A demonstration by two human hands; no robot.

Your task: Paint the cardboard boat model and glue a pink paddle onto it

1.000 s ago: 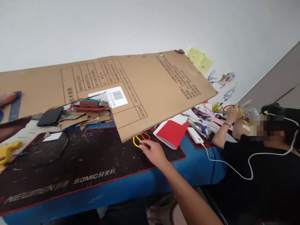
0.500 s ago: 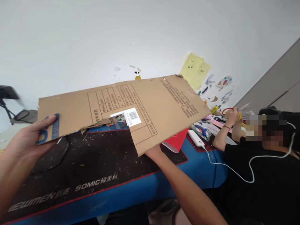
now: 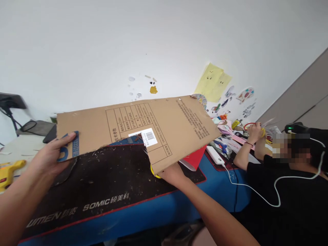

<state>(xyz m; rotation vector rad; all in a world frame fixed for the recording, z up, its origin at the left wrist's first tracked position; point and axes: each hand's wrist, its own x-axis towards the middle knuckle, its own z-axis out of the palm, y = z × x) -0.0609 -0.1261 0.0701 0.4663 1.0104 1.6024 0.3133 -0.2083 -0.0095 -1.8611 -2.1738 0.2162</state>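
A wide brown cardboard sheet (image 3: 166, 119) with printed text, a barcode label (image 3: 150, 137) and a notched near edge is held up above the dark desk mat (image 3: 107, 182). My left hand (image 3: 56, 150) pinches its left end, thumb on top over the blue tape (image 3: 75, 143). My right hand (image 3: 171, 174) is closed under the sheet's near right corner, and most of its fingers are hidden. A yellow loop (image 3: 154, 173), which looks like a scissors handle, peeks out at its fingertips; the rest lies behind the cardboard.
Behind my right hand is red paper (image 3: 196, 159), beside a white power strip (image 3: 215, 155) with a trailing cord. A yellow glue gun (image 3: 10, 172) is at far left. On the right, another person's hands (image 3: 254, 134) hold a red-and-yellow tool among craft scraps.
The cardboard has come lower, and its left end has shifted right with my left hand. The yellow loop now shows by my right hand, and the glue gun has entered the view.
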